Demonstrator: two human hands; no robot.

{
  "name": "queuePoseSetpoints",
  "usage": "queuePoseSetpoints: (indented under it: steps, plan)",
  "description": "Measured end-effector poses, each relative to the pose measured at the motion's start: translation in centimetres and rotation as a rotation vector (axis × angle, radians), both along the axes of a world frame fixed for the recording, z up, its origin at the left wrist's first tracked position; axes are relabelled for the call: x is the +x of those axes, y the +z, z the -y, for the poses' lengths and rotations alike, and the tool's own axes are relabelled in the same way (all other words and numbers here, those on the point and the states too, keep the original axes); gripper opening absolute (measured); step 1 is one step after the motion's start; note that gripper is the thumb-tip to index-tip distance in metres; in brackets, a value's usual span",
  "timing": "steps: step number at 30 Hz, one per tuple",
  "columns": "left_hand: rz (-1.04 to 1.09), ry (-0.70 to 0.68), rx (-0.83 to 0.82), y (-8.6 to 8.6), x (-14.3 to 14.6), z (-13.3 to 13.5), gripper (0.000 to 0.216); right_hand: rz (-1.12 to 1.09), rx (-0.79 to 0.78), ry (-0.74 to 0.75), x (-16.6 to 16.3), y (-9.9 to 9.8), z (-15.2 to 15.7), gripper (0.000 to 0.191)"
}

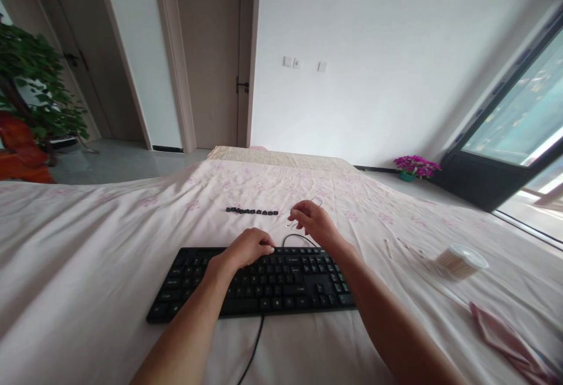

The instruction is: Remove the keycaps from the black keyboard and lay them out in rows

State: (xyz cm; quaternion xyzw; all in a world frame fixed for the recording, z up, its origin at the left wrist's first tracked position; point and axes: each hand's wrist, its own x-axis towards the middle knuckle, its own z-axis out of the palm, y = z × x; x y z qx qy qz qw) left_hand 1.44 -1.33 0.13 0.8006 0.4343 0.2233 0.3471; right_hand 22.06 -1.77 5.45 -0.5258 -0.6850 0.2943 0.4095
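Note:
A black keyboard (281, 282) lies across the bed in front of me, partly covered by my forearms. My left hand (248, 248) is at its top row, thumb and fingers closed together; whatever is between them is hidden. Just beyond the keyboard's back edge, my right hand (310, 218) is raised and pinches a thin wire keycap puller (316, 201). Its wire loop pokes out behind the fingers, and its bent wire ends show below them. Farther off, several small black keycaps (252, 211) sit in a row on the sheet.
A round tub of cotton swabs (461, 261) stands on the right, with loose swabs (388, 248) beside it. A pink cloth (505, 338) lies nearer. The black cable (253, 353) runs toward me over the wrinkled floral sheet (88, 268).

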Motion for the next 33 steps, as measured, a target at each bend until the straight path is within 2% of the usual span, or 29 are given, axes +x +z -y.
queuePoseSetpoints:
  steps: [4, 9, 13, 20, 27, 33]
  plan:
    - [-0.012, 0.011, -0.033, 0.6, -0.6, 0.1, 0.017, -0.157, -0.003, 0.043, -1.2, -0.6, 1.5, 0.025]
    - [0.024, -0.018, -0.059, 0.8, -0.4, 0.2, 0.022, -0.229, 0.053, 0.082, -2.3, -1.5, 3.0, 0.035]
    - [0.082, -0.037, -0.009, 0.5, 0.0, 0.0, 0.029, -0.16, 0.103, 0.154, -2.5, -2.4, 3.3, 0.039]
    - [0.119, -0.105, -0.028, 0.2, 0.2, 0.1, 0.017, -0.021, 0.083, 0.249, -2.6, -2.8, 3.7, 0.038]
    - [0.167, -0.128, -0.038, 0.0, 0.4, 0.2, 0.018, 0.104, 0.121, 0.272, -2.8, -3.4, 3.6, 0.031]
    - [0.155, -0.088, -0.004, -0.4, 0.9, 0.3, 0.011, 0.057, 0.168, 0.255, -2.7, -4.0, 3.6, 0.033]
